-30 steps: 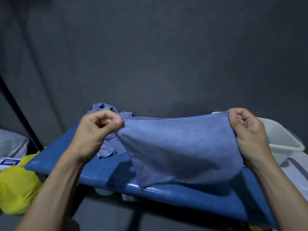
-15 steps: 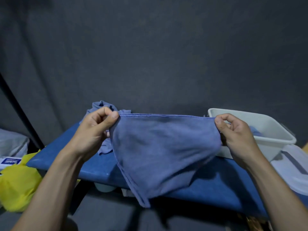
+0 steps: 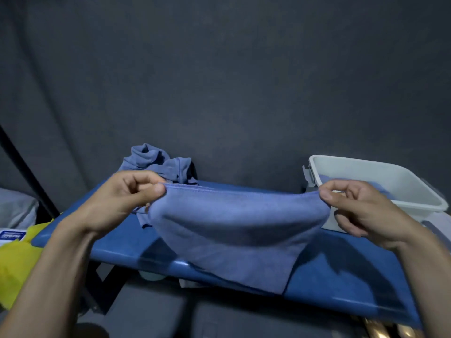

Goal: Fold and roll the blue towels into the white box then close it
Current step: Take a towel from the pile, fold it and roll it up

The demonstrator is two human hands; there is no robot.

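1. The blue table [image 3: 329,272] runs across the lower half of the view from 9 o'clock to 4 o'clock. Its near edge is overhung by the held cloth, so a released hem is likely to slide off toward 6 o'clock.
2. The blue towel [image 3: 234,230] is held stretched at the centre, sagging in the middle, with its lower part draped on the table. If the top edge is laid down slack, a crooked fold is to be expected.
3. The white box [image 3: 412,203] stands open at 3 o'clock, with blue cloth visible inside. It may be knocked by the nearby wrist.
4. The left hand [image 3: 122,203] pinches the towel's top corner at 9 o'clock between thumb and curled fingers. The grip is shallow, so the corner may slip.
5. The right hand [image 3: 366,211] pinches the opposite corner at 3 o'clock, just in front of the box.
6. The crumpled towels [image 3: 158,162] lie at 11 o'clock, behind the left hand, and may be snagged.
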